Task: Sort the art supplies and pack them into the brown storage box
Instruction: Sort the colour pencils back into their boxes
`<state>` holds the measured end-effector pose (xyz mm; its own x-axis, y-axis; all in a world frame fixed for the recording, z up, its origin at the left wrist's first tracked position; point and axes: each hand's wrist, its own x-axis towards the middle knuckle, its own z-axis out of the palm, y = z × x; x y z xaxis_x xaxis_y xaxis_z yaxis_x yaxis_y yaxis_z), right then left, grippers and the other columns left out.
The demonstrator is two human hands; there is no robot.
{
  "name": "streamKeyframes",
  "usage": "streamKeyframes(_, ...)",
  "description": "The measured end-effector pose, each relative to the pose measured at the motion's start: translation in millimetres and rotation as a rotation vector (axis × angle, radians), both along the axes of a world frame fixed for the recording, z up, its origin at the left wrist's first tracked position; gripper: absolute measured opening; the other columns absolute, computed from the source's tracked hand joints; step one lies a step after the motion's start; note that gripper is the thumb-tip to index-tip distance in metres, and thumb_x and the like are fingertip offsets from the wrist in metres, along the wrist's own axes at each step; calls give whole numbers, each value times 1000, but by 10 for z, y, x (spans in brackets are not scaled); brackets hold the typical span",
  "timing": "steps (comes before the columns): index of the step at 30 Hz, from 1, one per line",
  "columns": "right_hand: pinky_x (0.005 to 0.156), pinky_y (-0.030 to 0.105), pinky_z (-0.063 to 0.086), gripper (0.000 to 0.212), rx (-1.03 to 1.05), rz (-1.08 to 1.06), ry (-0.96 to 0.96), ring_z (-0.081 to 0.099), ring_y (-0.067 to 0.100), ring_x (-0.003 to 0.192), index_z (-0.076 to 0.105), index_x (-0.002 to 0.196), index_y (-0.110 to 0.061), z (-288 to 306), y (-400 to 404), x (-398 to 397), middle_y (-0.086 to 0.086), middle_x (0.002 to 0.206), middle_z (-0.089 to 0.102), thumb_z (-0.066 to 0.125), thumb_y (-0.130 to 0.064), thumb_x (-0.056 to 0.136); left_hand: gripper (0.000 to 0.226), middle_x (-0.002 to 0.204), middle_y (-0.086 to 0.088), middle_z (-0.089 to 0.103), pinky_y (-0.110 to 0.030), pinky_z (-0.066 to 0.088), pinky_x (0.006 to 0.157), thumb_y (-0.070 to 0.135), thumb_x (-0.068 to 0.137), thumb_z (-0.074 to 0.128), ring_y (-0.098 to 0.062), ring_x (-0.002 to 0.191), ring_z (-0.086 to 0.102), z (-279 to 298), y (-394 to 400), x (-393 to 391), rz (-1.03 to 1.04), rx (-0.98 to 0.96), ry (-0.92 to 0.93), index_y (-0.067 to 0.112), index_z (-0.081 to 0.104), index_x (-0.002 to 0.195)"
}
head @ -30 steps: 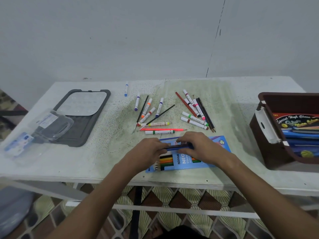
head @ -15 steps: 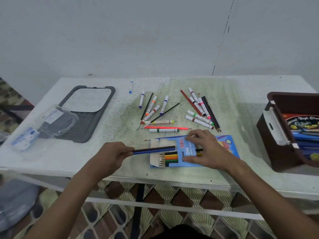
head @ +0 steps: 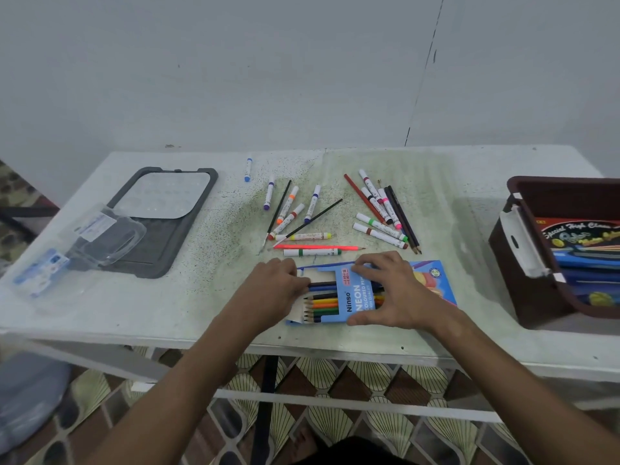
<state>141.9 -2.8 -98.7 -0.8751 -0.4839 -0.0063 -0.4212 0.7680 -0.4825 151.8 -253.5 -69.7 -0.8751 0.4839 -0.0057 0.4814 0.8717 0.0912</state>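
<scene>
Here the blue pencil box point(head: 357, 298) lies flat near the front edge of the bench point(head: 167, 310), its open end showing coloured pencils. The left hand point(head: 271, 290) pinches two dark pencils point(head: 323, 286) at that open end, while the right hand point(head: 392, 293) spreads over the box, fingers and thumb gripping its edges. The brown storage box point(head: 523, 263) sits well apart at the right.
</scene>
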Motion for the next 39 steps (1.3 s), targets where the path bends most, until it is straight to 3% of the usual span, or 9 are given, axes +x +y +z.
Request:
streamKeyframes(4, 106, 32, 16, 104, -5, 8, 25, 21, 8, 126, 45, 139, -23, -19, -21, 41, -11, 140, 36, 54, -85, 56, 31, 109, -2, 51, -34, 32, 84, 33, 98, 46, -21, 102, 46, -30, 240, 5, -42, -104, 7, 29, 56, 127)
streamKeyframes(9, 109, 34, 19, 101, -23, -7, 24, 21, 6, 126, 48, 137, -23, -25, -16, 59, -12, 140, 37, 57, -84, 57, 25, 97, -3, 66, -32, 46, 76, 28, 96, 51, -18, 84, 59, -56, 338, -55, 21, 232, -177, 23, 73, 108)
streamKeyframes(12, 106, 27, 23, 94, -69, -8, 1, 25, 5, 124, 53, 133, -22, -20, -1, 61, -12, 138, 40, 59, -81, 59, 22, 97, 3, 67, -36, 46, 78, 31, 95, 53, -16, 86, 58, -90, 291, -59, 62, 263, -191, 27, 73, 105)
streamKeyframes(16, 91, 15, 45, 47, -329, -176, 6, 50, 3, 109, 66, 119, -12, 51, 79, 29, -11, 119, 55, 73, -38, 81, 26, 115, 13, 60, -35, 31, 80, 34, 95, 50, -12, 104, 52, -71, 255, -64, 14, 123, -246, 33, 67, 115)
streamKeyframes(20, 81, 22, 52, 22, -378, -329, 73, 61, 9, 91, 70, 109, -8, 88, 239, -35, 1, 111, 65, 62, -7, 89, 23, 104, 9, 66, -42, 45, 88, 28, 94, 53, -12, 94, 58, 28, 220, -121, 107, 323, -182, 25, 70, 108)
streamKeyframes(24, 75, 20, 42, 20, -255, -471, 70, 57, 13, 80, 71, 106, -6, 104, 345, -174, 6, 103, 67, 62, -8, 89, 28, 105, 0, 64, -38, 48, 86, 22, 94, 54, -15, 94, 57, 121, 189, -451, 166, 335, -16, 21, 65, 119)
streamKeyframes(29, 54, 12, 42, 18, -231, -362, -110, 60, 3, 50, 71, 85, -9, 194, 201, -235, 4, 69, 68, 60, -20, 93, 32, 117, -6, 56, -34, 44, 87, 27, 99, 45, -23, 106, 54, 121, 358, -808, 69, 107, -183, 23, 58, 129)
streamKeyframes(36, 65, 16, 31, 21, -176, -607, 68, 48, 12, 78, 70, 109, -9, 141, 356, -388, 4, 94, 53, 60, -14, 91, 31, 102, -9, 53, -42, 49, 82, 30, 101, 40, -27, 89, 56, 46, 529, -913, 21, -58, -210, 17, 66, 112)
streamKeyframes(39, 72, 24, 42, 28, -194, -684, 39, 56, 19, 84, 66, 116, -5, 136, 467, -446, 12, 107, 57, 61, -17, 91, 30, 101, -7, 52, -42, 48, 81, 26, 101, 40, -28, 87, 56, 33, 539, -937, 18, -70, -233, 16, 68, 107)
